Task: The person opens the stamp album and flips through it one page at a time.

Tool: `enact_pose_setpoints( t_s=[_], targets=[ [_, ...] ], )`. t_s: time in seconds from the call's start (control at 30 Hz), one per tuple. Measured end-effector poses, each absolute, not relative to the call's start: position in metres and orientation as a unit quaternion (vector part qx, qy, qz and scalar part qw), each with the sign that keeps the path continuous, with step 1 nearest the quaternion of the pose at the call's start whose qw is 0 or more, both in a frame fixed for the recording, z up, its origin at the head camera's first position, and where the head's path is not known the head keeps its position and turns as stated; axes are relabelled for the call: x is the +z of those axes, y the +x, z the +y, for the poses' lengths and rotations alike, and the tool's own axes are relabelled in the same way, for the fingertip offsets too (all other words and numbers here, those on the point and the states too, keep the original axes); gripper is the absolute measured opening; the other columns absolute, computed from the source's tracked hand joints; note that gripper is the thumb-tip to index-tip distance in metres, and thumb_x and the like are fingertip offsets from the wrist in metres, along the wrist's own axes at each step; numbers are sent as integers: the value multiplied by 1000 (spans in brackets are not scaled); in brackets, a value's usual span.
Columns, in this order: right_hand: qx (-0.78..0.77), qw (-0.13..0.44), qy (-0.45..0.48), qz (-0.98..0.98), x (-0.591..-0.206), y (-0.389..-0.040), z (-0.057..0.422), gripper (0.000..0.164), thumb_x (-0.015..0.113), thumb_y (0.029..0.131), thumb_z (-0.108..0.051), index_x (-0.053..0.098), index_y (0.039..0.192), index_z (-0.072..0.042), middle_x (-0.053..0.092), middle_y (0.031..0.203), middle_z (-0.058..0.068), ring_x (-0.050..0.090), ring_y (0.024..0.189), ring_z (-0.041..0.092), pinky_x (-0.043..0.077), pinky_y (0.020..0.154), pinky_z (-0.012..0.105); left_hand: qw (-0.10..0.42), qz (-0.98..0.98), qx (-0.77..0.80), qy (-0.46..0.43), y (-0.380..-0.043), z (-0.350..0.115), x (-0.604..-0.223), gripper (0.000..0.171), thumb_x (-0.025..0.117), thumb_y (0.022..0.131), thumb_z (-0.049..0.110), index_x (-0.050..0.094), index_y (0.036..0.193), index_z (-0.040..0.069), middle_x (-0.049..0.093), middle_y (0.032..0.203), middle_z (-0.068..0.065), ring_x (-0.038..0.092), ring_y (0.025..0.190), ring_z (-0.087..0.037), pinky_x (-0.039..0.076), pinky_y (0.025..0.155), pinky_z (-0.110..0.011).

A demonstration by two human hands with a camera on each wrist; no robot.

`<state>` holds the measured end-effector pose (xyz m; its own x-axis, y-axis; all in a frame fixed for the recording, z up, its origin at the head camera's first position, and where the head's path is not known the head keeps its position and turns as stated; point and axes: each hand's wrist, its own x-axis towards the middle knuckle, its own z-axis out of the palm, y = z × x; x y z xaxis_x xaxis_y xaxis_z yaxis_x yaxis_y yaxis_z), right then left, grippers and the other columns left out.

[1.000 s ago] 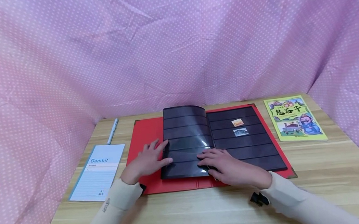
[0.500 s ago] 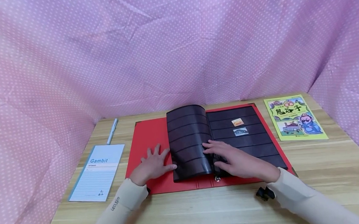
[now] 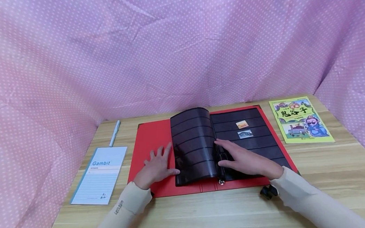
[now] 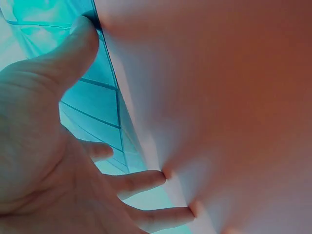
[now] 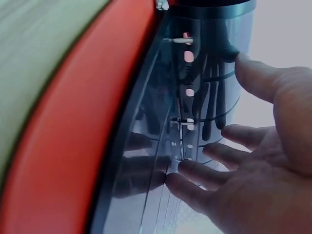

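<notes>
A red stamp album (image 3: 150, 137) lies spread on the table with black pocket pages on metal rings. Its left black page (image 3: 192, 144) bows upward in a curve. On the right black page (image 3: 233, 116) sit an orange stamp (image 3: 242, 124) and a blue-grey stamp (image 3: 245, 134). My left hand (image 3: 156, 168) rests spread on the red inside cover, its thumb at the bowed page's outer edge. My right hand (image 3: 246, 159) is over the right page beside the rings (image 5: 183, 122). Its extended fingers point toward the bowed page; contact there is hard to tell.
A notebook marked Gambit (image 3: 99, 175) lies on the left, with a pale pen (image 3: 114, 133) behind it. A yellow comic-style book (image 3: 300, 120) lies at the right. Pink dotted cloth (image 3: 178, 51) hangs behind the wooden table (image 3: 207, 213).
The left page has gone from nearly flat to bowed up, its outer edge shifting right. My left hand has come off it onto the red cover; my right hand has moved right.
</notes>
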<state>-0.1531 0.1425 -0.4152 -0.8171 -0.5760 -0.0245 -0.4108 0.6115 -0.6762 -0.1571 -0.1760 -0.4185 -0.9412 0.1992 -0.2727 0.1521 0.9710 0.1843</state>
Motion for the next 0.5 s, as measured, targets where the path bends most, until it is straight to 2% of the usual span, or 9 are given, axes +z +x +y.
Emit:
enact_pose_setpoints(
  t_s=[0.17,0.33,0.5],
  targets=[
    [-334,120,-270,895,-419,-154,139,75,62,89,-47,27,150,-19,25,152,6,29,135,27,33,103,51,147,980,81,106,-156,-179,-416,104,82,70,41,21,152,21,29,145,-20,29,126,-45,37,86,-69],
    [-320,114,-268,902,-419,-153,134,74,62,89,-45,29,149,-17,24,153,5,27,136,29,33,103,52,165,976,85,115,-155,-183,-413,94,84,69,35,34,148,21,27,146,-19,27,129,-45,36,90,-68],
    [-306,111,-258,910,-418,-152,129,74,63,89,-43,30,149,-16,23,154,5,27,136,31,33,102,52,171,976,77,112,-156,-186,-414,93,85,68,31,36,147,20,26,147,-19,26,130,-43,36,91,-66]
  ],
)
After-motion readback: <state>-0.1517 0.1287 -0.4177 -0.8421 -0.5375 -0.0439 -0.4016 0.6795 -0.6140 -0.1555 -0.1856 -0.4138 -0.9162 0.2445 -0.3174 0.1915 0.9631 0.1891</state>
